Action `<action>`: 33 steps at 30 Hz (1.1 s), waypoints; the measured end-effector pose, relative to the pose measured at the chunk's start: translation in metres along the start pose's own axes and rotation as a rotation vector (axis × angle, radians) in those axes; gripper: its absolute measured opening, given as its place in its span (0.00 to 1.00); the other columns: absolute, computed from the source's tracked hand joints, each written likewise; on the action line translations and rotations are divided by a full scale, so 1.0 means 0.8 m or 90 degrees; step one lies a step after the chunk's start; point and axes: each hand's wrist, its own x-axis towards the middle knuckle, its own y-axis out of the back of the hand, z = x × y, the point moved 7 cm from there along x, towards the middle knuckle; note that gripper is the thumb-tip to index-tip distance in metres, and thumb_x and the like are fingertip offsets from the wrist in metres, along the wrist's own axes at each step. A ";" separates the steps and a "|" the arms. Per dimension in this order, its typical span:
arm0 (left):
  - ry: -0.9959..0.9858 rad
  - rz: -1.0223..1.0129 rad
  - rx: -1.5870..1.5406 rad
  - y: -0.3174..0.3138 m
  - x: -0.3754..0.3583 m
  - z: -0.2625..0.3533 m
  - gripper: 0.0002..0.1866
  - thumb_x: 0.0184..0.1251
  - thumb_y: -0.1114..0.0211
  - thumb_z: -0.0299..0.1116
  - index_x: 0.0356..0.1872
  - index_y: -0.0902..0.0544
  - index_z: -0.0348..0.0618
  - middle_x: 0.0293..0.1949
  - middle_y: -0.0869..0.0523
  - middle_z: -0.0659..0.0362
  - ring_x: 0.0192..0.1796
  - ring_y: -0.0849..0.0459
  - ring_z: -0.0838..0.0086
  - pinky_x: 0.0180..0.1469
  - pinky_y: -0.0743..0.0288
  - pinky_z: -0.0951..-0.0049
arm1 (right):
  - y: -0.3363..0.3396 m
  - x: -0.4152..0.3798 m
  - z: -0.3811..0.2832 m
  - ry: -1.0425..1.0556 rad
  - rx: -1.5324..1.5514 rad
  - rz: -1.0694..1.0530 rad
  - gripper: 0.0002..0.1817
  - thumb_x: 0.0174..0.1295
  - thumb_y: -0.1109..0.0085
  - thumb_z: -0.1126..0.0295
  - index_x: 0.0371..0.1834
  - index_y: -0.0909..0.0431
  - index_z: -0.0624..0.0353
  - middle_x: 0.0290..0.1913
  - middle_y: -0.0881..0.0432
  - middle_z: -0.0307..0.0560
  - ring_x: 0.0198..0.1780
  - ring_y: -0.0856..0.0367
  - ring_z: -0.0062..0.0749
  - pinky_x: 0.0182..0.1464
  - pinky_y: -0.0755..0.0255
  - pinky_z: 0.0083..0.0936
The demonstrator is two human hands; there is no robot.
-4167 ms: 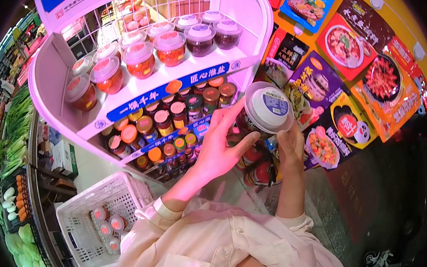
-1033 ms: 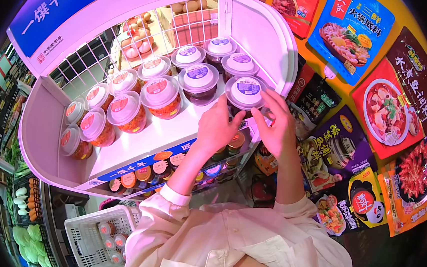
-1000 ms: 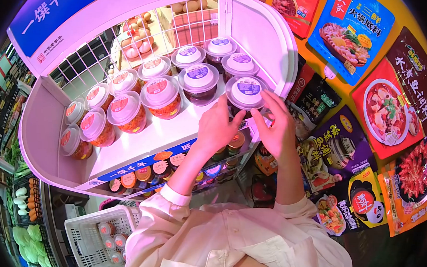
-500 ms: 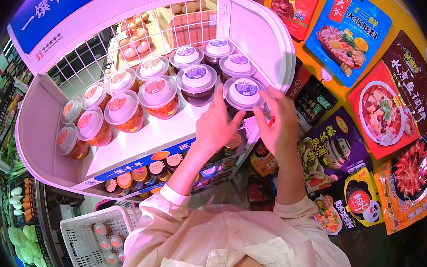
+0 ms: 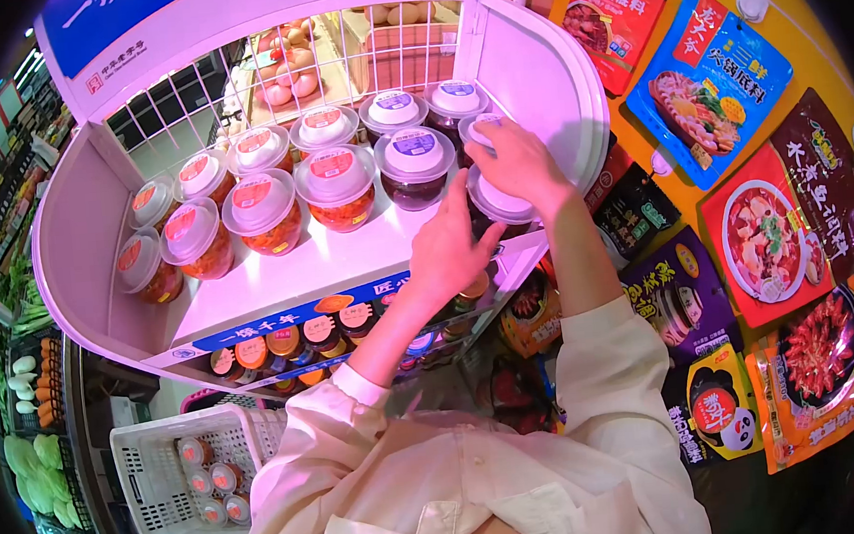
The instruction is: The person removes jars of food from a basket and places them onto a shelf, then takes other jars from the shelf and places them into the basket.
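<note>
- The left hand [image 5: 456,250] rests against the near side of a dark-filled tub [image 5: 498,201] at the front right corner of the top shelf [image 5: 278,279]; its fingers are loosely spread along the tub's wall, steadying it rather than clamping it
- The right hand [image 5: 519,164] lies over the tubs at the right end of the shelf, palm down, fingers curved over the lid of the tub behind the front one; whether they truly grip that lid I cannot tell, since the hand hides the contact
- The front tub stands upright on the shelf, just beside the display's curved right wall [image 5: 542,67], in line with the other dark tubs [image 5: 416,165]
- Judged from how things lie, the tub is already set down in its row and what is left looks like squaring up the neighbours and letting go
- To the left stand the red-filled tubs [image 5: 338,186] in two rows, lids up, touching or nearly touching one another
- The shelf below carries small jars [image 5: 288,343] with coloured caps
- A white basket [image 5: 179,487] at lower left holds several more small lidded jars, well apart from both hands
- Sauce packets [image 5: 708,74] hang on the yellow wall to the right
</note>
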 end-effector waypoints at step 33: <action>-0.001 0.056 0.022 0.030 -0.010 0.008 0.46 0.53 0.26 0.45 0.68 0.42 0.34 0.56 0.23 0.38 0.55 0.21 0.47 0.52 0.25 0.58 | 0.023 -0.095 -0.007 0.024 0.239 0.225 0.17 0.59 0.38 0.65 0.48 0.20 0.66 0.45 0.18 0.60 0.45 0.19 0.54 0.50 0.27 0.40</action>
